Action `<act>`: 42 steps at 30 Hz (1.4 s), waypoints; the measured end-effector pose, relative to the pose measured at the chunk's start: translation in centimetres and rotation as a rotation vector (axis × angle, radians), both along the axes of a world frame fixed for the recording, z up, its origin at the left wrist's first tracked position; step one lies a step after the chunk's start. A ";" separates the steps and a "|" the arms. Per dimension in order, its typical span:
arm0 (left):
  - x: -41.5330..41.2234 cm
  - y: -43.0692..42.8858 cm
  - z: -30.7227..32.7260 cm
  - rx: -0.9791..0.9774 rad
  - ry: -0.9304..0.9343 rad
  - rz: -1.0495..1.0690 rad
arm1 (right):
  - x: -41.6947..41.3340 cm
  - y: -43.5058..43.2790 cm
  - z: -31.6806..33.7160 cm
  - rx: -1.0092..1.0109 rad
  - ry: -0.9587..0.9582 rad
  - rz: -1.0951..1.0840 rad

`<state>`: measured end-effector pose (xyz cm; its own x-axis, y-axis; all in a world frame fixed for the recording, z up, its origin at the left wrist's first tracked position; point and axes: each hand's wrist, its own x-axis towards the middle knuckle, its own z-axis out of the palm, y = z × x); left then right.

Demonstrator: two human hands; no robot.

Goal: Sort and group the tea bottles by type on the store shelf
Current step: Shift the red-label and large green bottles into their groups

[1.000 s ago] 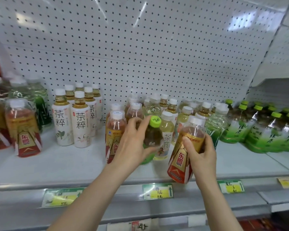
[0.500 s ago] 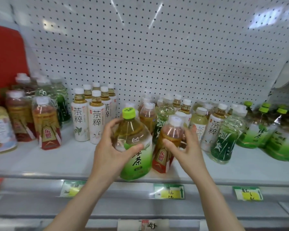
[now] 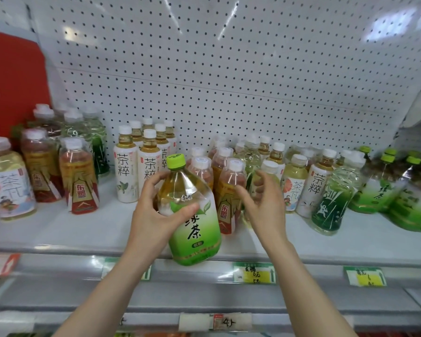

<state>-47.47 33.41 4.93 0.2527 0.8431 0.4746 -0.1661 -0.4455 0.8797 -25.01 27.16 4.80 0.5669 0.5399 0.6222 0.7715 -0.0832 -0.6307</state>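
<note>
My left hand (image 3: 153, 210) grips a large green-tea bottle (image 3: 192, 222) with a lime cap, held tilted above the shelf's front edge. My right hand (image 3: 265, 203) hovers with fingers spread just right of a red-and-gold labelled bottle (image 3: 226, 203) that stands on the shelf, holding nothing. Behind it stand several more white-capped bottles of mixed types. White-labelled tea bottles (image 3: 127, 173) stand grouped at centre left. More green-tea bottles with lime caps (image 3: 384, 188) stand at the far right.
The white shelf (image 3: 66, 229) has a pegboard back wall (image 3: 229, 81). Red-and-gold bottles (image 3: 79, 183) and a round pale-labelled bottle (image 3: 9, 186) stand at left. A dark-green patterned bottle (image 3: 333, 203) is right of centre. Price tags (image 3: 254, 276) line the shelf rail.
My left hand drew the green-tea bottle out of the cluster toward the shelf front. My right hand set the red-and-gold bottle down among the others and let go. The view shifted left.
</note>
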 end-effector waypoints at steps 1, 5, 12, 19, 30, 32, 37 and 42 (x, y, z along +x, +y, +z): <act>0.1 0.0 0.1 0.001 -0.003 -0.010 | 0.4 -0.4 -0.1 0.071 0.011 -0.069; 0.6 -0.2 0.1 -0.014 -0.017 -0.047 | 3.0 -0.7 -0.1 -0.042 0.116 -0.217; 1.3 -1.1 -0.3 -0.018 0.016 -0.094 | 3.5 0.5 -0.9 -0.157 0.147 -0.159; 3.5 -2.2 -0.8 0.002 -0.004 -0.169 | 4.8 -5.0 -0.8 -0.045 0.157 -0.163; 17.5 -10.4 0.0 0.104 0.012 -0.233 | 15.3 -18.6 0.5 0.096 0.237 -0.186; 21.6 -12.5 0.2 0.113 0.020 -0.222 | 18.7 -21.4 0.9 0.083 0.233 -0.181; 31.9 -17.4 1.2 0.125 0.045 -0.285 | 27.6 -27.2 1.9 0.058 0.208 -0.224; 40.3 -18.9 2.0 0.119 0.072 -0.298 | 33.9 -29.9 2.2 0.060 0.202 -0.236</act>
<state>-7.22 14.48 6.91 0.5163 0.6666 0.5376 -0.2440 -0.4872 0.8385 8.90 -2.74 7.01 0.7876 0.3443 0.5109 0.5937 -0.2026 -0.7787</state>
